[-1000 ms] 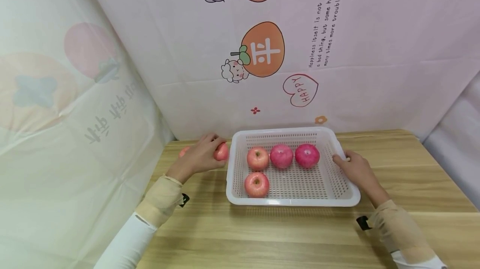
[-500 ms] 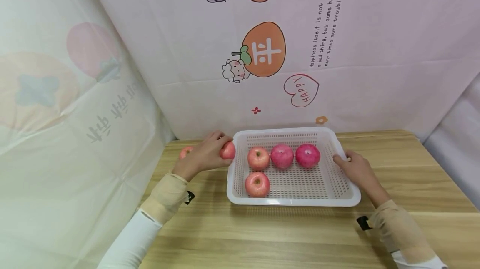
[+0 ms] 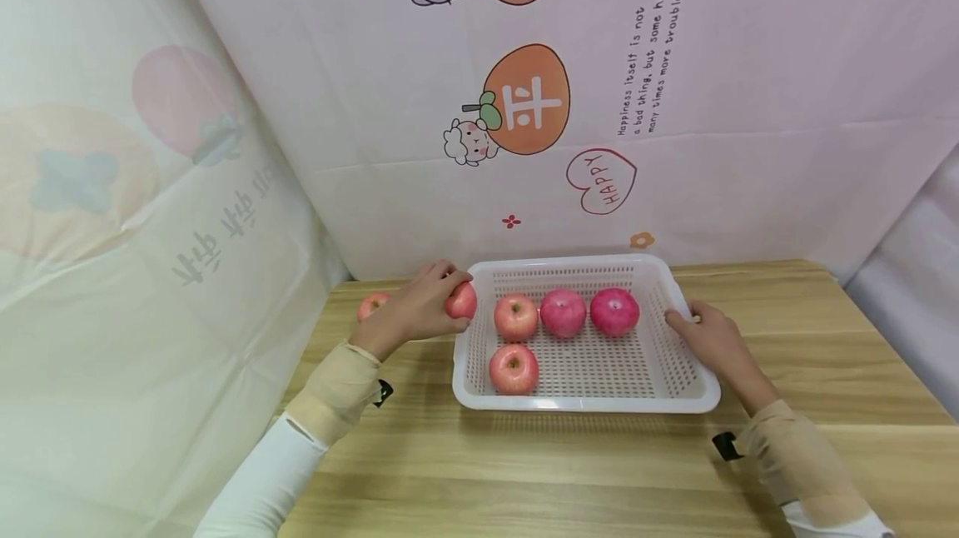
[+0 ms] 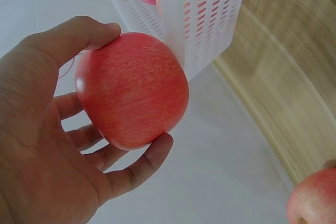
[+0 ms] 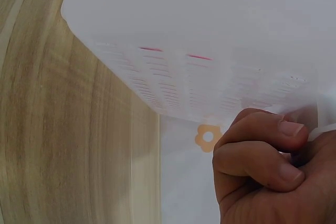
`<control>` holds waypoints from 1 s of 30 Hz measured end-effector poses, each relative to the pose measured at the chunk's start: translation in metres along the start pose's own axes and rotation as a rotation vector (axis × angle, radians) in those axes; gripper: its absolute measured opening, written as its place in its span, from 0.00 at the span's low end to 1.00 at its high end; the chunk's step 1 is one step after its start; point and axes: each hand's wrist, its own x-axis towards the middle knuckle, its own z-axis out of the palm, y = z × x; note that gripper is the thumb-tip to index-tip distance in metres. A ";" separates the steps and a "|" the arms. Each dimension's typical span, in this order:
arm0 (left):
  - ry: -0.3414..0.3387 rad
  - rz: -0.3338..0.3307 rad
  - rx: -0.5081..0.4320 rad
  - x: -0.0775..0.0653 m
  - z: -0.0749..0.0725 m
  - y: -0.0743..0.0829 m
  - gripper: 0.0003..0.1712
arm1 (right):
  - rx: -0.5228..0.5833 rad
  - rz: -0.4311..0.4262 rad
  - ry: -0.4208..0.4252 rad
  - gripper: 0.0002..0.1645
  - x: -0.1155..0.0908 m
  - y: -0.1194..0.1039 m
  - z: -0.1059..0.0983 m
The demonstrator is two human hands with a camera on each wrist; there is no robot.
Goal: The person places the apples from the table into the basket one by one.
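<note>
My left hand (image 3: 421, 305) grips a red apple (image 4: 134, 90) between thumb and fingers, at the left rim of a white perforated basket (image 3: 584, 405). In the head view that held apple (image 3: 461, 301) overlaps the rim. Inside the basket are a pale red apple (image 3: 515, 317), a pink apple (image 3: 563, 312) and a deep pink apple (image 3: 614, 311) in a back row, with another red apple (image 3: 514, 369) at the front left. My right hand (image 3: 715, 341) holds the basket's right rim, its fingers curled in the right wrist view (image 5: 262, 166).
On the wooden table (image 3: 524, 480), one more apple (image 3: 372, 305) lies left of the basket, partly behind my left hand. A printed white cloth (image 3: 375, 188) hangs behind the table, and another cloth (image 3: 187, 355) hangs along the left side.
My left hand has carried the apple rightward from beside the basket to its left rim, moving only slightly in the last half second. The right hand and basket stay put.
</note>
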 end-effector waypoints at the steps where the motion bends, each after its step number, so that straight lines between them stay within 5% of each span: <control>1: -0.004 0.003 0.002 0.000 0.000 0.001 0.41 | 0.000 -0.001 -0.001 0.42 0.000 0.000 0.000; 30: -0.018 0.138 0.001 0.022 0.000 0.035 0.39 | -0.020 -0.017 0.024 0.41 0.001 0.001 0.001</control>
